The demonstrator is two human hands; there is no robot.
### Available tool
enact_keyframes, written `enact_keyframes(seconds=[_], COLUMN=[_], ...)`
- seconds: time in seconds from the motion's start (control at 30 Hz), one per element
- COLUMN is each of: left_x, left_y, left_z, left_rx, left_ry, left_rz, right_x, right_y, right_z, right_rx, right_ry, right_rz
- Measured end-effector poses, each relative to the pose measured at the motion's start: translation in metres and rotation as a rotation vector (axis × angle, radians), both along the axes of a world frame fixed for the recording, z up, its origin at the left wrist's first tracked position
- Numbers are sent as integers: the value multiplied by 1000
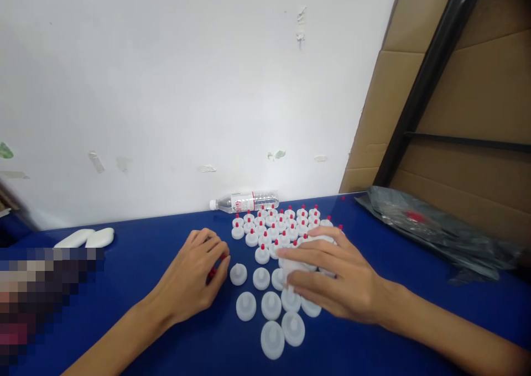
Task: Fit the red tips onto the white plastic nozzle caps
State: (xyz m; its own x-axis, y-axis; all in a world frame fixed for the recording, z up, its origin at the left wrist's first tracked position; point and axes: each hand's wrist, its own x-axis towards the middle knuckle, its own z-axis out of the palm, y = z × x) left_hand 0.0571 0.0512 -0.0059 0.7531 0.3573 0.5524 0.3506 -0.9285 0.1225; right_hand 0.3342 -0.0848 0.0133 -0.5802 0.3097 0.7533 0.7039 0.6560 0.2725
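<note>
My left hand (201,268) is curled, palm down, on the blue table, with small red tip caps (212,273) showing between its fingers and thumb. My right hand (338,273) reaches over the group from the right, its thumb and fingers closed around a blurred white nozzle cap (293,266). Round white nozzle caps without red tips, such as the nearest one (272,340), stand in loose rows between the hands. Behind them are several white caps with red tips (262,254). My right hand hides part of both groups.
A clear plastic bottle (243,201) lies along the white wall behind the caps. Two white oval objects (99,238) are at the left. Grey plastic bags (431,232) lie at the right, before cardboard (398,61) and a dark metal frame (418,94).
</note>
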Motion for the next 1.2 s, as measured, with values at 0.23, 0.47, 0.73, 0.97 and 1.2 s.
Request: enact_keyframes(seconds=[0.23, 0.47, 0.73, 0.97, 1.2], left_x=[-2, 1, 2, 1, -3], left_y=[9, 11, 12, 10, 11], left_z=[-6, -10, -10, -12, -15], left_rx=[152, 206, 159, 87, 23], left_ry=[198, 272, 263, 196, 113], left_rz=[13, 17, 42, 37, 97], right_x=[-25, -39, -46, -40, -35], right_y=[-15, -30, -23, -22, -22], right_z=[-7, -28, -30, -28, -26], right_rx=[-97, -344, -297, -319, -345], right_ry=[52, 119, 71, 2, -189], right_rz=[95, 304, 208, 255, 96])
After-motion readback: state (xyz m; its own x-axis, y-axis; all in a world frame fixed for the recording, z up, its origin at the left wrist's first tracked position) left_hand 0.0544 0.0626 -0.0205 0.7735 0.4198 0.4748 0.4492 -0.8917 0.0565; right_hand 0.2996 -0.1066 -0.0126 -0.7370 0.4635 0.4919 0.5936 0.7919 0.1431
